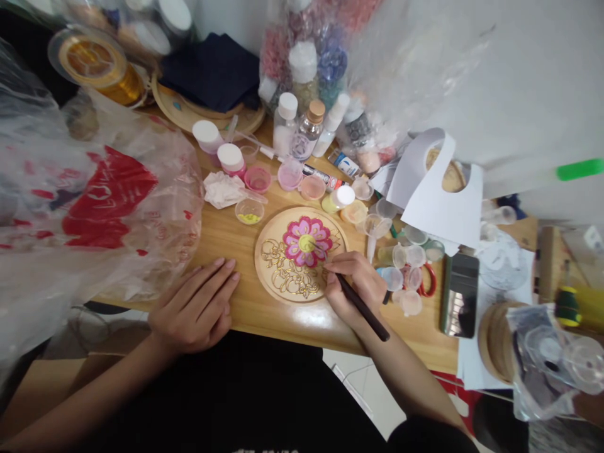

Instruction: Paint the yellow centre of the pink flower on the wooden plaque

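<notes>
A round wooden disc (271, 274) lies on the wooden table (245, 308), with gold outlines and a pink flower (306, 241) with a yellow centre. My right hand (356, 286) is closed round a dark thin brush (363, 308), its tip reaching the flower's right side. My left hand (198, 306) lies flat on the table to the left of the disc, fingers stretched out, holding nothing.
Small cups of pink, orange and yellow paint (257, 179) ring the disc's far side, with bottles (309, 129) behind. Several clear lidded cups (406, 277) and a phone (460, 292) lie right. A plastic bag with red print (94, 201) fills the left. White paper (438, 201) sits at back right.
</notes>
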`<action>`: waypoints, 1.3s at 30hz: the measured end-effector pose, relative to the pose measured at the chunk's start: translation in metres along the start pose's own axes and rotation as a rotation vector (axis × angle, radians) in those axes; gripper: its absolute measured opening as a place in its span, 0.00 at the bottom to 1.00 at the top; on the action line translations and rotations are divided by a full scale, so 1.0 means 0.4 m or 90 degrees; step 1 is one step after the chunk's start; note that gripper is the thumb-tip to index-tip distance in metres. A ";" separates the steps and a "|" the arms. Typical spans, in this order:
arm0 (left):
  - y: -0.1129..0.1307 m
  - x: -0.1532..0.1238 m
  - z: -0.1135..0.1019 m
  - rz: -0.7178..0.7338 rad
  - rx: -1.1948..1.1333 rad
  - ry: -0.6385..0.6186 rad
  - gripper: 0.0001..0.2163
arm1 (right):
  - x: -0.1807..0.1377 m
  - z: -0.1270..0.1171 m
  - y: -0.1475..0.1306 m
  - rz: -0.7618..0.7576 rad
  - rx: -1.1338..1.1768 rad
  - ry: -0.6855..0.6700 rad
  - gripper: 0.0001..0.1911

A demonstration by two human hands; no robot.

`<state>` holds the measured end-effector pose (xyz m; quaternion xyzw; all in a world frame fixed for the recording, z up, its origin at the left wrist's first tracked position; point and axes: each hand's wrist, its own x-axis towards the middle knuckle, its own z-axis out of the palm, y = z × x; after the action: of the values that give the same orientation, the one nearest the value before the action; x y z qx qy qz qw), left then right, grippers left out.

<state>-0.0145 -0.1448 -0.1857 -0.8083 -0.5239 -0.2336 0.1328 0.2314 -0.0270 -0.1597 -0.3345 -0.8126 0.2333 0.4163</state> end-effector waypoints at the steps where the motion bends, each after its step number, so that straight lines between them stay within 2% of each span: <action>1: 0.000 0.000 0.000 -0.001 0.001 0.002 0.22 | 0.000 0.000 0.000 -0.002 0.001 0.000 0.11; 18: 0.000 -0.001 0.000 -0.003 0.009 0.003 0.22 | -0.003 -0.001 0.001 -0.004 0.000 0.018 0.12; 23: 0.001 0.004 -0.002 0.001 0.012 0.001 0.20 | -0.003 0.000 -0.002 -0.005 0.002 -0.007 0.13; 31: 0.002 0.002 0.000 -0.007 0.004 0.009 0.23 | -0.002 0.001 -0.003 -0.016 0.011 -0.003 0.13; 39: 0.000 0.001 0.000 -0.002 0.009 -0.001 0.21 | -0.002 0.002 -0.004 -0.016 0.017 -0.004 0.13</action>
<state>-0.0144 -0.1445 -0.1857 -0.8067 -0.5268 -0.2296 0.1377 0.2306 -0.0288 -0.1595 -0.3179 -0.8147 0.2401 0.4213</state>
